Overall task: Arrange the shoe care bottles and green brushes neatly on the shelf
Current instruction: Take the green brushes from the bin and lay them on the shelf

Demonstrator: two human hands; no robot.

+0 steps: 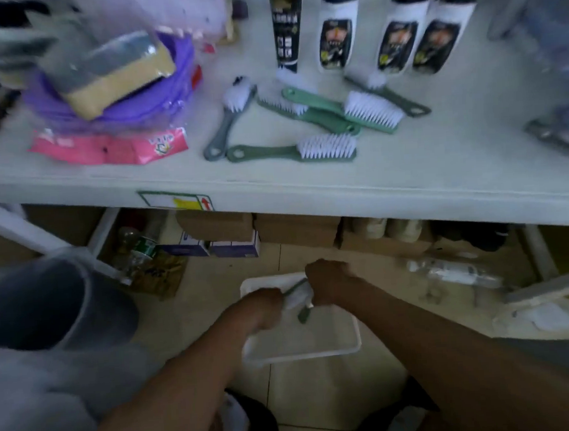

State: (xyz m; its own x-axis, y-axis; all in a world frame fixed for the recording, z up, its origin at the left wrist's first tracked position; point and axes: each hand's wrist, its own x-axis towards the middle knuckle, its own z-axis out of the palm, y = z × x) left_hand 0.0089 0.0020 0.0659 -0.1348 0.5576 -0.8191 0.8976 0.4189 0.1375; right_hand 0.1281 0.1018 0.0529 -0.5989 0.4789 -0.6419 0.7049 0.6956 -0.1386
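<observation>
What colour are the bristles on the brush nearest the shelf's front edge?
White; the rest of that brush is green. Head view shows it best.

Light: soft, even, from above on shelf (407,181) top; no hard shadows, only faint shade under shelf brushes (325,148); no glare. Under shelf dim; floor (320,386) has yellow-green cast. Focus: shelf brushes at centre fairly sharp; bottles (336,42) softer, label txt unreadable. Motion blur: heavy in top-left corner on sponge pack (118,75) & at right edge on plastic bags (537,16); left hand (265,308), right hand (327,282) & held brush (304,314) smeared. Wide-angle distortion: shelf edge slopes & bows; bottles splay outward twd top; corners stretched.
</observation>
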